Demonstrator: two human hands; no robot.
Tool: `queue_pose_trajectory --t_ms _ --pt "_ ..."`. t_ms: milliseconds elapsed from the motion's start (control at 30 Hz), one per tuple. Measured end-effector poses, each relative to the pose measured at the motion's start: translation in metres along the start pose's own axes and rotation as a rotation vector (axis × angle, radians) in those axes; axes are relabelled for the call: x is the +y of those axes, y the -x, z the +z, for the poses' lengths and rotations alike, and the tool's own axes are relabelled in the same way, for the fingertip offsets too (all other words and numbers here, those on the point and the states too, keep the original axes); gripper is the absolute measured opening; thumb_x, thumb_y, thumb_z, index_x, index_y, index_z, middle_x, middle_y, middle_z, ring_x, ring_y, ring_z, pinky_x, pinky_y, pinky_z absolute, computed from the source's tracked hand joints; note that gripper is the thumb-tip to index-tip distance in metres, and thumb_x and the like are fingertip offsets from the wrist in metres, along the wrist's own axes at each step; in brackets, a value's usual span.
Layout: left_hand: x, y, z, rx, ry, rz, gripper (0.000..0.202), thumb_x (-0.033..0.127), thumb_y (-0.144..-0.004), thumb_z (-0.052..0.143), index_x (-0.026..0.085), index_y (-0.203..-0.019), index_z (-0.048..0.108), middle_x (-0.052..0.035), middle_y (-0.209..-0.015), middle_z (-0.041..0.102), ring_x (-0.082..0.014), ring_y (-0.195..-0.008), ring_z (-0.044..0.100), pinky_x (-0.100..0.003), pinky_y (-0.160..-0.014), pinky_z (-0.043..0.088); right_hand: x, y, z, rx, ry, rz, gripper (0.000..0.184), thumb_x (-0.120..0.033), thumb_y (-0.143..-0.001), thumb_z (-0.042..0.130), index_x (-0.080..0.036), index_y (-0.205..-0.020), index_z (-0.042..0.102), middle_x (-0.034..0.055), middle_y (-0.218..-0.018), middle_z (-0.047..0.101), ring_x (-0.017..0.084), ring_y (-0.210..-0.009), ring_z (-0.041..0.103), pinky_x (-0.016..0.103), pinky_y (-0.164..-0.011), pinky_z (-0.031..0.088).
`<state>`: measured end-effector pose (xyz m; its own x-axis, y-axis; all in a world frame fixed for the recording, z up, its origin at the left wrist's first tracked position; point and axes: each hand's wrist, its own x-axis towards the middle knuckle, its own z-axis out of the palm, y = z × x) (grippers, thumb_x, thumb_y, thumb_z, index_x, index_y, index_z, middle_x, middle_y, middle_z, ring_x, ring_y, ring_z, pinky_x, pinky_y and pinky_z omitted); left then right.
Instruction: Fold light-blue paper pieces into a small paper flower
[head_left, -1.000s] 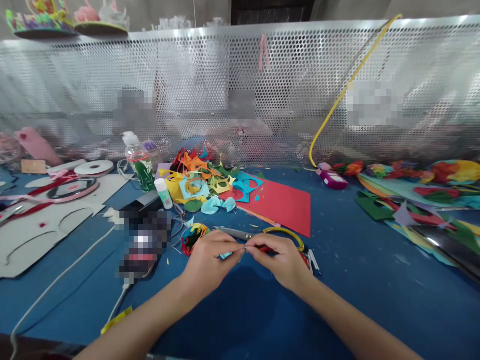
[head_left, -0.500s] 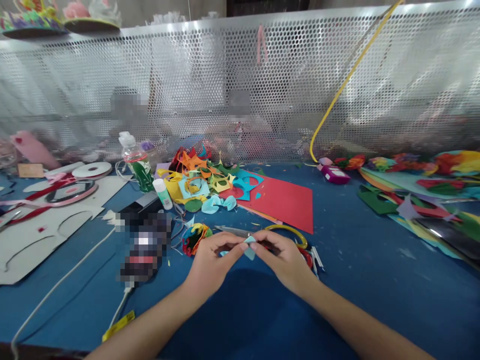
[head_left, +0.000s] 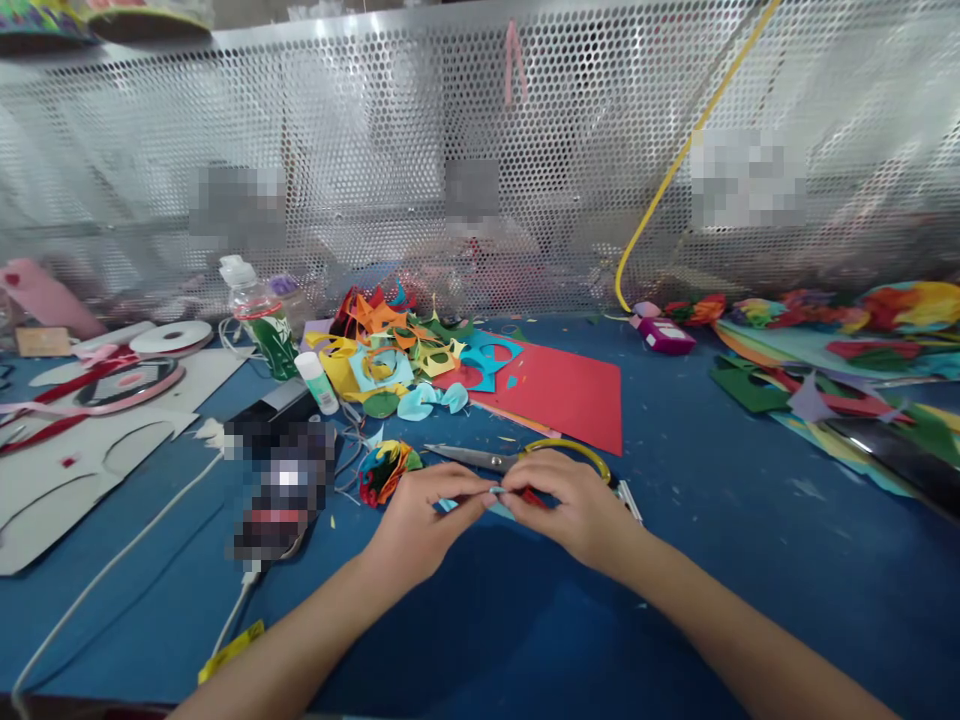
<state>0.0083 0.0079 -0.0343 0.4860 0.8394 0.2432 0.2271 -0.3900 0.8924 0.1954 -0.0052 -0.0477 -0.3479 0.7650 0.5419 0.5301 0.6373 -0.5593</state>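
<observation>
Showing light blue, the paper (head_left: 496,491) looks small.

Left hand (head_left: 412,520): one, bare; slim fingers (head_left: 444,483), smooth back; plain, unmarked to view. Right hand (head_left: 589,515): one, bare; matching slim build, smooth back. Left wrist (head_left: 366,580): uncovered, slender. Right wrist (head_left: 639,550): uncovered, slender. Left forearm (head_left: 292,645): bare to the frame's lower edge; smooth, broadening away from the wrist. Right forearm (head_left: 739,615): bare to the same edge; likewise smooth and tapered. Nail detail: too small to make out.
</observation>
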Motion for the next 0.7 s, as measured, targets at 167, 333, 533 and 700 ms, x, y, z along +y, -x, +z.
queue_pose_trajectory --t_ms 167,333,533,700 --pt "-0.0008 -0.0004 0.0017 0.037 -0.011 -0.009 0.014 0.018 -0.077 0.061 0.018 -0.084 0.073 -0.0049 -0.076 0.067 -0.0126 -0.07 0.061 -0.02 -0.064 0.046 -0.0049 -0.001 0.0 0.026 0.043 -0.087 0.006 -0.016 -0.078 0.058 -0.019 -0.074 0.062 0.0 -0.07 0.067 0.015 -0.069 0.059 0.028 -0.067 0.042" --pt "-0.0007 0.0002 0.0009 0.021 0.008 -0.047 0.012 0.019 -0.076 0.063 0.019 -0.08 0.073 -0.0046 -0.075 0.066 -0.0124 -0.068 0.059 -0.019 -0.06 0.045 -0.0048 -0.0009 -0.0004 0.051 0.101 -0.15 0.006 -0.016 -0.08 0.057 -0.018 -0.076 0.062 0.0005 -0.071 0.067 0.015 -0.07 0.06 0.027 -0.069 0.043" --pt "0.0029 0.0019 0.0012 -0.006 0.069 -0.11 0.012 0.025 -0.075 0.064 0.018 -0.08 0.073 -0.005 -0.078 0.065 -0.0111 -0.065 0.056 -0.018 -0.053 0.042 -0.0038 0.0001 -0.0028 0.038 0.121 -0.16 0.008 -0.018 -0.082 0.056 -0.018 -0.078 0.063 0.0013 -0.073 0.067 0.015 -0.071 0.061 0.028 -0.071 0.044" --pt "-0.0001 0.0023 0.0021 -0.031 0.13 -0.144 0.018 0.028 -0.078 0.06 0.02 -0.089 0.071 -0.0043 -0.082 0.062 -0.0082 -0.058 0.053 -0.018 -0.051 0.045 -0.0048 -0.0011 -0.0041 0.046 0.135 -0.158 0.008 -0.018 -0.081 0.056 -0.017 -0.077 0.063 0.002 -0.071 0.067 0.016 -0.071 0.061 0.028 -0.068 0.044"
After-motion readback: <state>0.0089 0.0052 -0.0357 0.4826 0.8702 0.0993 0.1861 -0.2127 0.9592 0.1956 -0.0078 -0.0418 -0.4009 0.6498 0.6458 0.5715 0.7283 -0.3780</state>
